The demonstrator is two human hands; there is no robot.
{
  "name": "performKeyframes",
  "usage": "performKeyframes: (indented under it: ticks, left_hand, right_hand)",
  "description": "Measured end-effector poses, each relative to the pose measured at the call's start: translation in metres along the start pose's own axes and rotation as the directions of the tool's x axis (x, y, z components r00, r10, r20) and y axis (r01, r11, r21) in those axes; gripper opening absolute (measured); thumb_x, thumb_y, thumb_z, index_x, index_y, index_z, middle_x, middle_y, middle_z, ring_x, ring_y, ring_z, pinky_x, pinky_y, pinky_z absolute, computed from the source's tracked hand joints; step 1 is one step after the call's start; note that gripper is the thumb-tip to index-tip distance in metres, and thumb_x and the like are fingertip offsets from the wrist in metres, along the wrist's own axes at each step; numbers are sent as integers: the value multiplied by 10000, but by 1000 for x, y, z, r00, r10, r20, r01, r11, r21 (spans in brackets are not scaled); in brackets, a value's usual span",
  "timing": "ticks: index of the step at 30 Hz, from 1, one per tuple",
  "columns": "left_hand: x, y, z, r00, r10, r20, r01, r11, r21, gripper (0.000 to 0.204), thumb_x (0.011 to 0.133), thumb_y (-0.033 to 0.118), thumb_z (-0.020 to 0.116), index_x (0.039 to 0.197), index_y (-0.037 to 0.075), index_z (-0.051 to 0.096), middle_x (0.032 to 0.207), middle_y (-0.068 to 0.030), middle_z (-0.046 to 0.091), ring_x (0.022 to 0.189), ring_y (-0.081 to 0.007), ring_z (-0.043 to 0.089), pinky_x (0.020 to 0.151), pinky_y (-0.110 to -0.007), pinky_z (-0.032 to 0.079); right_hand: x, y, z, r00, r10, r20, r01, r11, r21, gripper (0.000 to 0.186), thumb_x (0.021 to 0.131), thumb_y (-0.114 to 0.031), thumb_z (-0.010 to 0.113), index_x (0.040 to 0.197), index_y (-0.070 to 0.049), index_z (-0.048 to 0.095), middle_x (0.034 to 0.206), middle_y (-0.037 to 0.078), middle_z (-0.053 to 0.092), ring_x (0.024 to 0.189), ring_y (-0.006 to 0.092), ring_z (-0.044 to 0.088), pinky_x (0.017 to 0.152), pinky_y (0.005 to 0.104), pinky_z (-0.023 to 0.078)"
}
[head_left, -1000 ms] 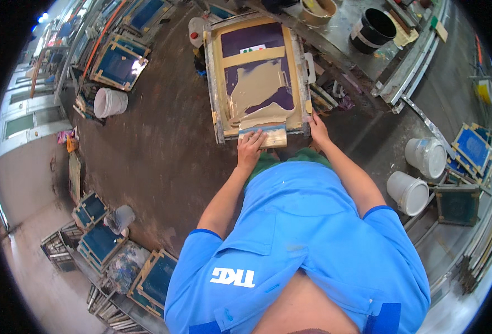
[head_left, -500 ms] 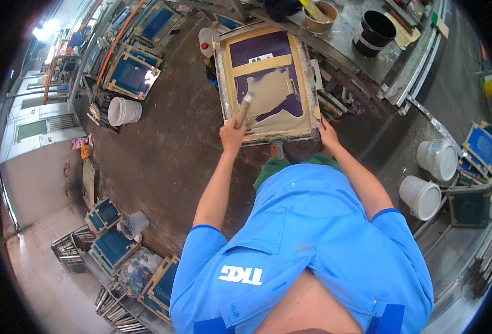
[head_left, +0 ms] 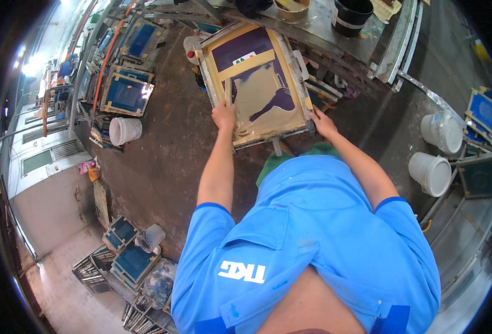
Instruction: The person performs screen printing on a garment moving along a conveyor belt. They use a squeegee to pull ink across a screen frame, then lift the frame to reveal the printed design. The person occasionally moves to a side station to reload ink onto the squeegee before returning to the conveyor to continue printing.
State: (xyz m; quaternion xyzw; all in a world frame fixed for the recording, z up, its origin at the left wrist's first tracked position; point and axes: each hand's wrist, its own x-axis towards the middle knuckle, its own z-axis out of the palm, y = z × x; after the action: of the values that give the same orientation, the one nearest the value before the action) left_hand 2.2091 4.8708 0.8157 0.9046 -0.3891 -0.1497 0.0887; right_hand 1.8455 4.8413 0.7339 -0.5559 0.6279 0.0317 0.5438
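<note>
A screen-printing frame (head_left: 203, 61) with taped edges stands tilted in front of me. Its mesh shows a dark purple area (head_left: 236, 43), a tape band and a pool of beige paste (head_left: 256, 92). My left hand (head_left: 223, 116) is closed around a squeegee (head_left: 228, 91) held upright along the left side of the mesh. My right hand (head_left: 322, 121) grips the frame's right edge near its lower corner, fingers curled over it.
A metal bench (head_left: 363, 51) with a black bucket (head_left: 350, 16) and a tan tub (head_left: 290, 9) lies behind the frame. White buckets (head_left: 435, 131) stand at right, another (head_left: 125, 131) at left. Several blue screens (head_left: 124, 93) lean around the dark floor (head_left: 162, 172).
The squeegee has left the bottom edge, where it lay crosswise, rising and turning upright at the mesh's left side with my left hand. My right hand stays on the frame.
</note>
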Motion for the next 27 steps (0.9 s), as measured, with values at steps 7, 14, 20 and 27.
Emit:
performKeyframes:
  ticks: [7, 14, 20, 27]
  left_hand:
    - [-72, 21, 9, 997, -38, 63, 55, 952, -300, 290, 749, 245, 712, 961, 48, 718, 814, -202, 700, 810, -397, 674, 731, -451, 510]
    - [-75, -12, 15, 983, -170, -65, 140, 934, -329, 321, 743, 237, 712, 1027, 88, 732, 831, -185, 710, 801, -352, 689, 738, -445, 516]
    - [-96, 33, 26, 990, -138, 38, 140, 873, -467, 333, 735, 216, 725, 1021, 46, 720, 842, -188, 713, 791, -313, 700, 740, -415, 520]
    - [-93, 60, 3, 917, 229, 325, -119, 938, -325, 386, 698, 193, 735, 1084, 178, 737, 929, -139, 723, 844, -320, 691, 784, -413, 536]
  right_hand:
    - [1, 12, 0, 999, -42, -27, 44, 995, 85, 583, 989, -489, 458, 1508, -235, 379, 1397, 165, 548, 1278, 340, 524, 1049, 394, 398]
    - [4, 29, -4, 998, -67, -3, 67, 996, 63, 618, 986, -486, 451, 1526, -210, 337, 1449, 170, 492, 1316, 386, 474, 1083, 436, 369]
    - [0, 21, -13, 998, -60, -2, 60, 995, 85, 624, 981, -492, 489, 1517, -197, 365, 1387, 167, 559, 1279, 313, 530, 1043, 379, 396]
    - [-19, 13, -28, 1000, 1, 20, -3, 994, 108, 754, 929, -535, 549, 1541, -170, 302, 1497, 203, 425, 1372, 375, 417, 1102, 429, 354]
